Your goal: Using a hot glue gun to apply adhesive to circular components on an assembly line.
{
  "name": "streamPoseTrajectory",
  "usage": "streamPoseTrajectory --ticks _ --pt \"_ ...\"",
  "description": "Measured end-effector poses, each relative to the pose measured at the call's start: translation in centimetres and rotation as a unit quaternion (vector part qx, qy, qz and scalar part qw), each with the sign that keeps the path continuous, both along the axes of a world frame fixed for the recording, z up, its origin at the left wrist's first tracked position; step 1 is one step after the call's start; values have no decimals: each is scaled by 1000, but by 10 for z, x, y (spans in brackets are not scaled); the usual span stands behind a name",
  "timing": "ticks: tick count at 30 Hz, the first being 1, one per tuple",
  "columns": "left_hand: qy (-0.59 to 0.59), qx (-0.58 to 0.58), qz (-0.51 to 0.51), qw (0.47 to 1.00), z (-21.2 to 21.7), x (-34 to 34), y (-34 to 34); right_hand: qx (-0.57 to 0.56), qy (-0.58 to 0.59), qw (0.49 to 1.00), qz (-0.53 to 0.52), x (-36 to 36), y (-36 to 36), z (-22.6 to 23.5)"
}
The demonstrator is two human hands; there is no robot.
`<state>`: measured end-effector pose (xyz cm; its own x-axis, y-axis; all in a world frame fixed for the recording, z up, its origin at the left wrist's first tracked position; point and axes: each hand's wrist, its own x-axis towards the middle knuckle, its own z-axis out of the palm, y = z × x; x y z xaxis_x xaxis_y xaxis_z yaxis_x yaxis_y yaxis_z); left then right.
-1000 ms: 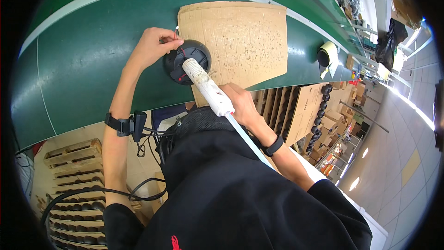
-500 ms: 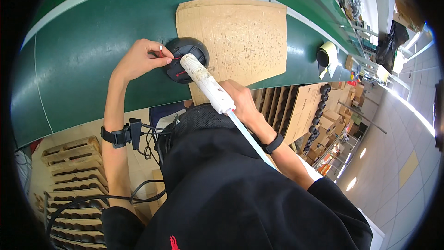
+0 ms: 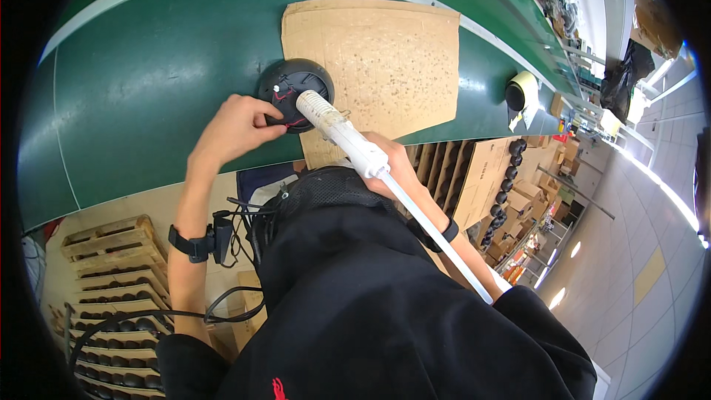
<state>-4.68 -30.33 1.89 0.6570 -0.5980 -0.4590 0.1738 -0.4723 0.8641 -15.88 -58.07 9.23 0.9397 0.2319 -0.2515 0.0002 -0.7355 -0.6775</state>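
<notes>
A round black plastic housing [image 3: 317, 74] lies on the green bench, partly over the cardboard's left edge. Thin red wire [image 3: 296, 123] runs inside it, and a small white connector [image 3: 276, 89] sits near its far left rim. At the near left rim, my left hand [image 3: 241, 130] pinches the wire between thumb and fingers; the fingertips partly hide it. My right hand [image 3: 389, 159] is wrapped around a white hot glue gun [image 3: 344, 135]. Its stained front end points into the housing, though the very tip is hard to see. A long translucent glue stick [image 3: 437, 238] extends from its back.
A flat, spotted cardboard sheet [image 3: 378, 59] covers the middle of the bench [image 3: 148, 67]. A yellowish tape roll [image 3: 522, 90] stands farther right. Below left are a wooden pallet [image 3: 111, 241] and stacked layers of black parts [image 3: 122, 330]. A black cable [image 3: 170, 315] hangs by my left arm.
My left hand has let the white connector down onto the housing and moved nearer, to the near left rim. The glue gun has shifted slightly right and nearer to me.
</notes>
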Motion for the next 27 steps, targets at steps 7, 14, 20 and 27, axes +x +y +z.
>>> streamPoseTrajectory --ticks 7,14,20,27 --pt "-90 13 50 995 -10 -32 -19 12 57 997 -50 -7 -13 7" --pt "-129 -23 119 984 -2 -7 -20 -17 78 997 7 -15 -31 20" --pt "-139 -5 100 985 1 7 -34 -7 37 998 45 -14 -16 19" --pt "-119 -18 108 987 2 3 -37 -56 32 997 50 -11 0 28"
